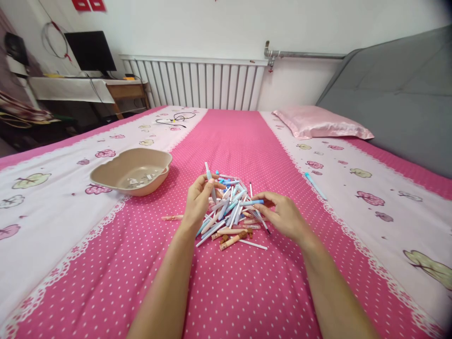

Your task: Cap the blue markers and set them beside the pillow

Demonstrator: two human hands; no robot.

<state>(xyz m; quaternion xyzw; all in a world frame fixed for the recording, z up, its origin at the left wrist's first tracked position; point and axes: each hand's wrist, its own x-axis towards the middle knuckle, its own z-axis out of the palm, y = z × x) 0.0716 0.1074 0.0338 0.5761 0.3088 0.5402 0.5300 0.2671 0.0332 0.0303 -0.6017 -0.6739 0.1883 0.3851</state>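
Note:
A heap of pens (231, 214), white, blue and tan, lies on the pink dotted bedspread (233, 282) in front of me. My left hand (198, 200) is closed around a white pen (210, 181) that stands nearly upright above the heap's left side. My right hand (282, 214) rests at the heap's right side and pinches a blue pen (252, 203) lying roughly level. A beige plastic bowl (132, 170) sits to the left of the heap with a few small bits inside.
One light blue pen (315, 185) lies alone on the bedspread to the right. A pink pillow (319, 123) and grey headboard (399, 94) are at back right. A black cable (175, 118) lies far back; a radiator (197, 84) and desk stand behind.

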